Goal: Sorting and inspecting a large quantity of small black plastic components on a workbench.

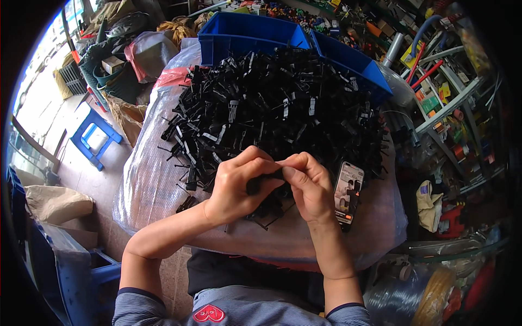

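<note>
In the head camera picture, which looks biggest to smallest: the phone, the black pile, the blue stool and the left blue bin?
1. Black pile
2. Left blue bin
3. Blue stool, though it stands farther away, on the floor
4. Phone

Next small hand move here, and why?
Probably ease the right hand slightly away from the left hand: their fingers meet in front of the pile of black parts, hiding whatever lies between them.
</note>
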Motion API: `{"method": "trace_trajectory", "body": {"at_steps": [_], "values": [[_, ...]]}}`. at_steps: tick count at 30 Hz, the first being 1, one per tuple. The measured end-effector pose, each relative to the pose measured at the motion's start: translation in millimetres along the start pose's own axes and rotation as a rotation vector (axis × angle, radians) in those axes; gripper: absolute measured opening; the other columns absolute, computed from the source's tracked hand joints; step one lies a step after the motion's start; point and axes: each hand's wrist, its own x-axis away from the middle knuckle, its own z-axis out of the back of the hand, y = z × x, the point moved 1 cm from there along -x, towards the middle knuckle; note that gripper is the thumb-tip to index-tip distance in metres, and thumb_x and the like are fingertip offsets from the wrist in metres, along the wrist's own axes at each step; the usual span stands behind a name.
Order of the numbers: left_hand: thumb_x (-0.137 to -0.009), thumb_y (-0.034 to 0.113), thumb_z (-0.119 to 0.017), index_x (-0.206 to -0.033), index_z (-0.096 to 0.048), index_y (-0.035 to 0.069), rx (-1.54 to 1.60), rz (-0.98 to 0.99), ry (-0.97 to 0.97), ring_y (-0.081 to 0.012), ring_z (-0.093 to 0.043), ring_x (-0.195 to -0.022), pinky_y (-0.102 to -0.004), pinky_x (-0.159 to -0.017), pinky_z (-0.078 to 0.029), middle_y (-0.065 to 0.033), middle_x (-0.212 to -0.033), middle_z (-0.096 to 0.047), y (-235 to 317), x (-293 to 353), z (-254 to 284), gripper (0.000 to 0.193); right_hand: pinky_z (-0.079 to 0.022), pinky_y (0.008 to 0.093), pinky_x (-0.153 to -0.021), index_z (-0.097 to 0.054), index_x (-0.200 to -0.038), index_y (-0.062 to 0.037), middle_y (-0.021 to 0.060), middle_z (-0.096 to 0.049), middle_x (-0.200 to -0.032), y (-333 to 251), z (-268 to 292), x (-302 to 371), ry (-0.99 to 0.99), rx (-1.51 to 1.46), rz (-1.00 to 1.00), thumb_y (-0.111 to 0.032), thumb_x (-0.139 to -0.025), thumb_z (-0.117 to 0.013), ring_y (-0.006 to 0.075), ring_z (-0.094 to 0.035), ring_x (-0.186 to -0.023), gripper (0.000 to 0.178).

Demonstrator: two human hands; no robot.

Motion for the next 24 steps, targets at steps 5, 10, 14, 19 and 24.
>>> {"method": "trace_trajectory", "body": {"at_steps": [5,10,14,19,24], "values": [[-0.077,0.017,-0.072,-0.080,-0.063,0.000,0.418,0.696,0.084,-0.0079,-0.051,-0.057,-0.0221,-0.055,-0.040,-0.0015,-0.068,-0.057,0.0,-8.9,12.4,0.019,-0.042,0.0276,-0.091,-0.052,-0.118,0.0024,0.0091,-0.057,-0.110,-16.2,-9.9,-0.3,-0.096,0.302,0.150,-0.010,-0.084,-0.063,0.0158,-0.055,-0.101,0.037],[-0.081,0.020,-0.067,-0.076,-0.060,0.002,0.605,0.892,-0.071,-0.0079,-0.049,-0.055,-0.0211,-0.054,-0.037,-0.0002,-0.063,-0.054,-17.3,-7.9,11.6,0.020,-0.049,0.0328,-0.078,-0.050,-0.123,-0.0003,0.0134,-0.056,-0.109,-17.2,-13.1,0.1,-0.089,1.036,0.606,0.003,-0.065,-0.073,0.0270,-0.058,-0.090,0.063],[-0.080,0.020,-0.068,-0.075,-0.060,0.003,0.572,0.912,-0.057,-0.0082,-0.049,-0.055,-0.0214,-0.053,-0.038,-0.0006,-0.064,-0.054,-15.8,-5.2,10.9,0.020,-0.049,0.0347,-0.075,-0.051,-0.121,-0.0001,0.0125,-0.057,-0.103,-19.7,-17.5,-0.1,-0.070,1.087,0.566,0.003,-0.064,-0.073,0.0277,-0.057,-0.085,0.061],[-0.080,0.020,-0.068,-0.076,-0.061,0.003,0.570,0.903,0.001,-0.0075,-0.049,-0.055,-0.0212,-0.053,-0.038,-0.0006,-0.065,-0.055,-18.7,-4.4,7.6,0.019,-0.049,0.0339,-0.070,-0.054,-0.117,0.0005,0.0109,-0.058,-0.094,-25.7,-10.8,0.9,-0.104,1.044,0.513,0.000,-0.066,-0.072,0.0254,-0.057,-0.082,0.053],[-0.082,0.022,-0.069,-0.082,-0.064,0.001,0.498,0.860,-0.014,-0.0046,-0.049,-0.057,-0.0178,-0.049,-0.038,0.0009,-0.065,-0.056,-17.5,4.1,0.7,0.022,-0.048,0.0333,-0.067,-0.053,-0.115,0.0035,0.0116,-0.057,-0.090,-10.0,-15.6,-0.9,-0.024,1.196,0.614,0.001,-0.071,-0.069,0.0255,-0.056,-0.077,0.047]]}}
